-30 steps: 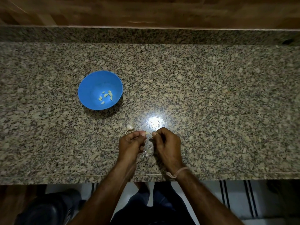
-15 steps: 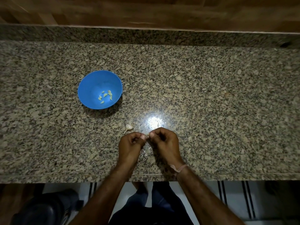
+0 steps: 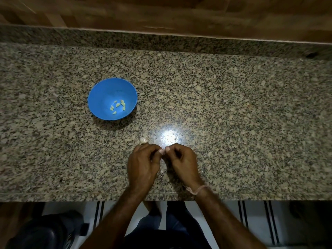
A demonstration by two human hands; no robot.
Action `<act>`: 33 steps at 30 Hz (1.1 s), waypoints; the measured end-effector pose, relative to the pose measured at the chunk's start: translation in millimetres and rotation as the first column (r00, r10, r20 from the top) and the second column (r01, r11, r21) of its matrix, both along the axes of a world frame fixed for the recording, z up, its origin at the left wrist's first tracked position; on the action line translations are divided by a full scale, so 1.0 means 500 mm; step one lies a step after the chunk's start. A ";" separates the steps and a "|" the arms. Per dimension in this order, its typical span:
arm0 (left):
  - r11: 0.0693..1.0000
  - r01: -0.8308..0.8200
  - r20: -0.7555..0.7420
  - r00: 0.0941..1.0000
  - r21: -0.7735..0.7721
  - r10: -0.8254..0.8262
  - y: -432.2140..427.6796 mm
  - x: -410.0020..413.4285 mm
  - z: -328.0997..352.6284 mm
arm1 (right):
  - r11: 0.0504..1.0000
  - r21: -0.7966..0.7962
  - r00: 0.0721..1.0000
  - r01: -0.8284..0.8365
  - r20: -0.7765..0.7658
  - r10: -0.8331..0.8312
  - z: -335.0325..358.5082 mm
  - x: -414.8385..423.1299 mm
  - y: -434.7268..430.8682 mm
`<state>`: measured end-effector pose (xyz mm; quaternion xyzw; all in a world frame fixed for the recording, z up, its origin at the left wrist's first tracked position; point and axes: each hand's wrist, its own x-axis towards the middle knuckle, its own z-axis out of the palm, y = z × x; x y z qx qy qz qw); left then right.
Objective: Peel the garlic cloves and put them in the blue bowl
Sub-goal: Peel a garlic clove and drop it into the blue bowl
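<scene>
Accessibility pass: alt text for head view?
Left hand and right hand pinch a mostly hidden garlic clove over a granite counter. A blue bowl holding peeled garlic cloves sits back-left; an unpeeled garlic piece lies beside the left hand.

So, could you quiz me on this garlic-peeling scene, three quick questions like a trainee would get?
1. True or false: the round blue plastic bowl is empty.
2. The whitish unpeeled garlic piece lies: A) in the bowl; B) on the speckled granite countertop, just beyond the left hand; C) on the floor.
3. Fill in: left hand and right hand pinch a small garlic clove between them; the bowl stands to their ____.
Key: 1 false, pale peeled cloves lie in it; 2 B; 3 left.
</scene>
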<state>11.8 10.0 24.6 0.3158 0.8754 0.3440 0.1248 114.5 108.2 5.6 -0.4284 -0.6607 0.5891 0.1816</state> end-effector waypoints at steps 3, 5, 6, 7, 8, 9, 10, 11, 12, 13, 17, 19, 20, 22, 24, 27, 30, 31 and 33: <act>0.988 -0.150 0.012 0.989 0.031 0.150 -0.041 -0.039 -0.019 | 0.989 0.145 0.999 -0.023 0.049 0.016 -0.011 0.009 0.009; 0.982 -0.189 -0.016 0.982 0.024 0.189 -0.071 -0.068 -0.042 | 0.980 0.188 0.997 -0.058 0.070 0.046 -0.020 0.014 0.018; 0.981 -0.194 -0.016 0.981 0.009 0.194 -0.080 -0.077 -0.053 | 0.975 0.204 0.994 -0.085 0.080 0.069 -0.023 0.015 0.021; 0.981 -0.194 -0.010 0.981 -0.009 0.194 -0.088 -0.081 -0.062 | 0.969 0.220 0.992 -0.108 0.087 0.091 -0.021 0.015 0.021; 0.983 -0.185 -0.015 0.983 -0.018 0.185 -0.093 -0.081 -0.069 | 0.965 0.232 0.991 -0.123 0.084 0.106 -0.017 0.017 0.021; 0.985 -0.175 -0.018 0.984 -0.004 0.175 -0.098 -0.073 -0.072 | 0.963 0.238 0.991 -0.126 0.080 0.110 -0.011 0.020 0.022; 0.987 -0.160 -0.016 0.987 0.027 0.161 -0.104 -0.061 -0.071 | 0.963 0.242 0.992 -0.121 0.070 0.106 -0.001 0.026 0.022; 0.989 -0.132 0.000 0.991 0.067 0.133 -0.111 -0.044 -0.067 | 0.960 0.256 0.992 -0.116 0.075 0.100 0.006 0.035 0.024; 0.991 -0.091 0.033 0.996 0.097 0.088 -0.118 -0.023 -0.064 | 0.951 0.280 0.990 -0.129 0.094 0.106 0.010 0.047 0.025; 0.994 -0.037 0.077 0.997 0.100 0.029 -0.124 0.000 -0.063 | 0.938 0.308 0.983 -0.162 0.131 0.127 0.010 0.058 0.026; 0.992 0.127 0.103 0.987 -0.002 -0.126 -0.104 0.053 -0.082 | 0.822 0.420 0.906 -0.386 0.340 0.252 -0.006 0.063 0.005; 0.991 0.132 0.108 0.986 -0.005 -0.130 -0.080 0.049 -0.086 | 0.814 0.431 0.912 -0.389 0.302 0.277 -0.001 0.042 -0.009; 0.992 0.125 0.108 0.986 0.000 -0.125 -0.069 0.045 -0.086 | 0.791 0.467 0.914 -0.395 0.287 0.287 -0.002 0.031 -0.011; 0.995 0.096 0.109 0.989 0.012 -0.097 -0.053 0.043 -0.084 | 0.699 0.566 0.897 -0.437 0.328 0.295 -0.013 0.020 -0.007; 0.998 0.055 0.078 0.995 0.022 -0.057 -0.042 0.048 -0.082 | 0.649 0.604 0.883 -0.463 0.375 0.281 -0.027 0.018 0.006; 0.999 0.031 0.002 1.000 0.031 -0.031 -0.027 0.053 -0.081 | 0.640 0.606 0.876 -0.472 0.402 0.266 -0.033 0.024 0.027; 0.998 0.067 -0.097 0.993 0.013 -0.065 -0.009 0.054 -0.079 | 0.647 0.595 0.874 -0.477 0.400 0.276 -0.038 0.040 0.049; 0.997 0.078 -0.121 0.989 -0.024 -0.081 -0.001 0.052 -0.080 | 0.649 0.591 0.873 -0.479 0.398 0.282 -0.038 0.043 0.053; 0.989 0.077 -0.175 0.980 -0.127 -0.099 0.017 0.054 -0.081 | 0.664 0.570 0.871 -0.484 0.384 0.306 -0.038 0.048 0.062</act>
